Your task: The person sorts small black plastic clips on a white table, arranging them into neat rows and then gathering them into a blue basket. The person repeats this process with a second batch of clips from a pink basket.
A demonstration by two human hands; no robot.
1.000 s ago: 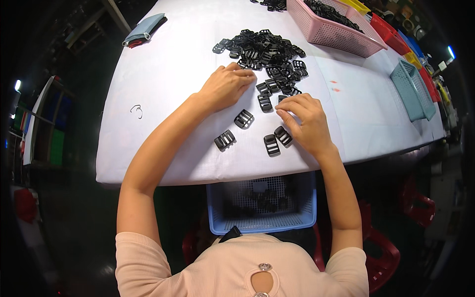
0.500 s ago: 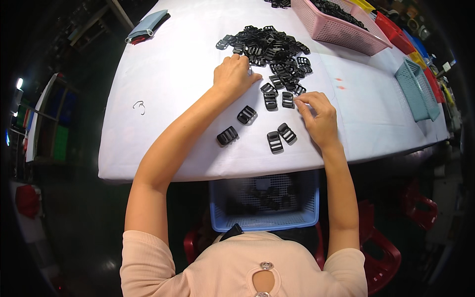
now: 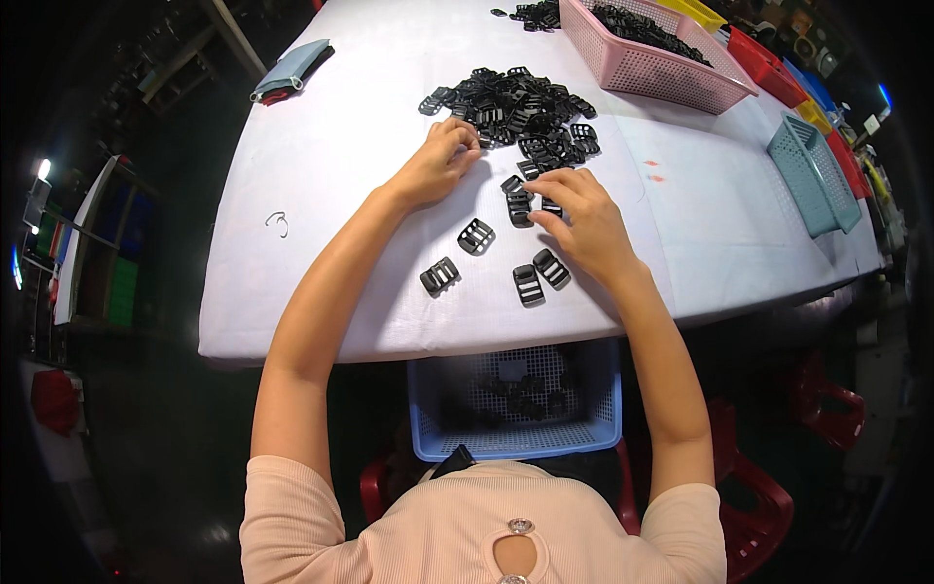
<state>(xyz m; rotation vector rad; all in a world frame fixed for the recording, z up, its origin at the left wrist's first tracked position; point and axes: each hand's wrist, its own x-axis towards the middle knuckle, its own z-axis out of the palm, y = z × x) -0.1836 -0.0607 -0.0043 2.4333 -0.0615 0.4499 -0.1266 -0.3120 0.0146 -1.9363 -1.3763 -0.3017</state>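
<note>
Left hand [image 3: 435, 167] now at buckle pile [image 3: 516, 109]

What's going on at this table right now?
A person sits at a white table handling small black plastic buckles. The left hand rests at the near edge of a large buckle pile. The right hand is fingering a buckle just below the pile. Four separate buckles lie apart nearer the person. A blue basket with a few buckles sits under the table edge, and a pink basket stands beyond the pile.
</note>
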